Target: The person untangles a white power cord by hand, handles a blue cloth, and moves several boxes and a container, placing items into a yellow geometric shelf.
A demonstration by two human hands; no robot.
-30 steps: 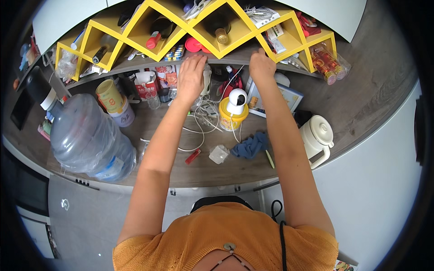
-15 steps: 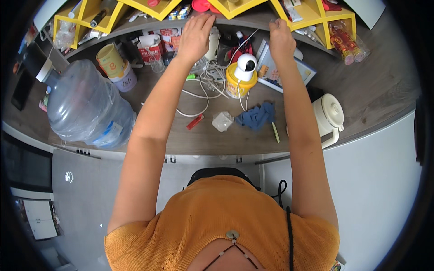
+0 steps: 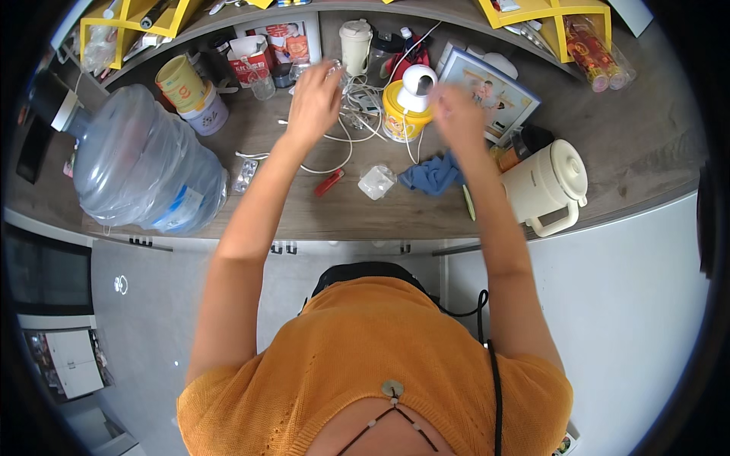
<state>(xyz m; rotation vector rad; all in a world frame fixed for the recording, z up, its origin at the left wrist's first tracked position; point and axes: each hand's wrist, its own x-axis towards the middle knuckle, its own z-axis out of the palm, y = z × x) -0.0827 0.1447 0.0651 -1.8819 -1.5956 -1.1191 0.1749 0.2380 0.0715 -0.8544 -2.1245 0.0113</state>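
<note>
Lowered left hand (image 3: 313, 100) and right hand (image 3: 458, 114) from shelf (image 3: 426, 15)
Cannot tell whether spread or pinching; near camera (image 3: 416, 90) at right's ten o'clock

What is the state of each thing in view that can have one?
Left hand: palm down, grip unclear
Right hand: blurred, grip unclear
White cables: tangled
White camera: upright on yellow tub
Blue cloth: crumpled
Cream kettle: lidded
Water bottle: plastic-wrapped
Cream cup: lidded
</note>
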